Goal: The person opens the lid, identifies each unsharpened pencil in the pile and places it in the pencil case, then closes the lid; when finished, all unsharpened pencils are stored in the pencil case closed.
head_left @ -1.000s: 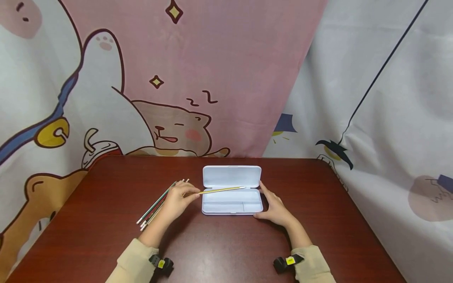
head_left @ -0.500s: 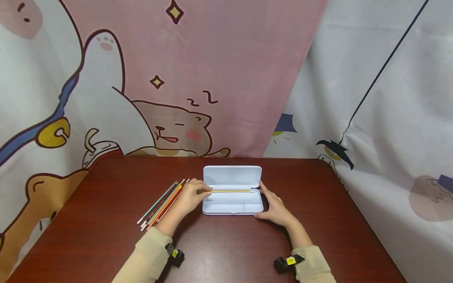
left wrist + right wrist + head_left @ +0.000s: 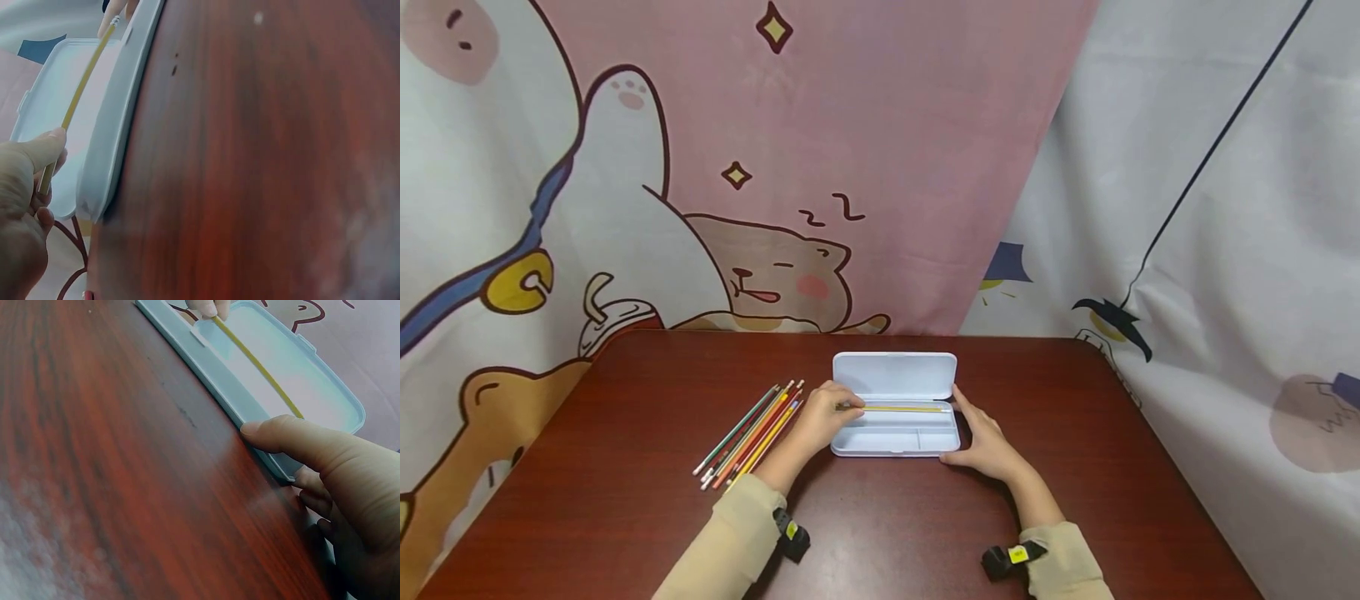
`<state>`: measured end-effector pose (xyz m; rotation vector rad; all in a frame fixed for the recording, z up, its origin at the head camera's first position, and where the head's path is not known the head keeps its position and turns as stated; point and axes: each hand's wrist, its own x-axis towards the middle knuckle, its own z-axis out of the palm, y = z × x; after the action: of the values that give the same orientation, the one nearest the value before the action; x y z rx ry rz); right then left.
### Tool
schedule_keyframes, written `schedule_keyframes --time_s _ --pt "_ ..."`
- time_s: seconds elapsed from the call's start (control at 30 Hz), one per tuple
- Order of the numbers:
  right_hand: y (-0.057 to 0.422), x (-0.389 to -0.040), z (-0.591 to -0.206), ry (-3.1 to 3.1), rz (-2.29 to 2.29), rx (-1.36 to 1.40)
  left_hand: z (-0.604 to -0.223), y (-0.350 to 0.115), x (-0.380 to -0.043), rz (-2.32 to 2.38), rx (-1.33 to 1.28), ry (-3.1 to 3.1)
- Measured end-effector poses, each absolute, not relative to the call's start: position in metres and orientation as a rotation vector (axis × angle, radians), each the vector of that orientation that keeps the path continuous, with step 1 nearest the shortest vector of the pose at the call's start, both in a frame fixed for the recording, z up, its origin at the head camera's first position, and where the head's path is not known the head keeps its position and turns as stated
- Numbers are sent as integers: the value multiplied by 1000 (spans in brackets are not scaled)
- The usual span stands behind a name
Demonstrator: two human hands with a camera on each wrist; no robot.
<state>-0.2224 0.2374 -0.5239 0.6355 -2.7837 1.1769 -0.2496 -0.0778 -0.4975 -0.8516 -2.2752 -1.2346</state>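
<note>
Below centre, left hand (image 3: 827,414) pinches a pencil (image 3: 906,409), partly hiding the case (image 3: 880,440).
Right hand (image 3: 988,442), spread wide, grips the case's right end.

here on the table (image 3: 880,525), pencils (image 3: 754,435) left, case (image 3: 876,441) right of them, lid (image 3: 895,375) far side, left hand (image 3: 824,415) at case's left end, right hand (image 3: 988,442) at right

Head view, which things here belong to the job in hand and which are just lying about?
Part of the job:
- yellow pencil, pinched by the left hand
- open white case, held by the right hand
- loose pencils on the left, probably

Only surroundings:
- table underneath
- printed cloth behind the table
- wrist cameras
</note>
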Motion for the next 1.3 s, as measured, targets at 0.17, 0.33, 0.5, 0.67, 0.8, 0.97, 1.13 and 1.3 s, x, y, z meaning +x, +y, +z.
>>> schedule_keyframes --time_s 0.17,0.33,0.5,0.67,0.8,0.97,1.13,1.3 --pt "239 -221 -524 -2786 1181 630 -503 -71 -251 -1239 -803 -2383" --pt "239 -220 -522 -2792 1181 621 -504 -67 -250 -1250 -783 -2409" --pt "238 -218 -521 -2797 1177 610 -511 -66 -250 -1207 -803 -2393" --pt "238 -219 -522 -2790 1170 625 -516 -67 -251 -1192 -805 -2391" --pt "237 -220 -522 -2784 1186 629 -518 -68 -252 -1187 -804 -2395" --pt "237 -222 -524 -2777 1176 637 -517 -69 -252 -1178 -789 -2405" --pt "237 -221 -523 -2780 1176 630 -511 -70 -248 -1206 -748 -2422" --pt "237 -221 -522 -2785 1177 634 -501 -76 -239 -1211 -693 -2375"
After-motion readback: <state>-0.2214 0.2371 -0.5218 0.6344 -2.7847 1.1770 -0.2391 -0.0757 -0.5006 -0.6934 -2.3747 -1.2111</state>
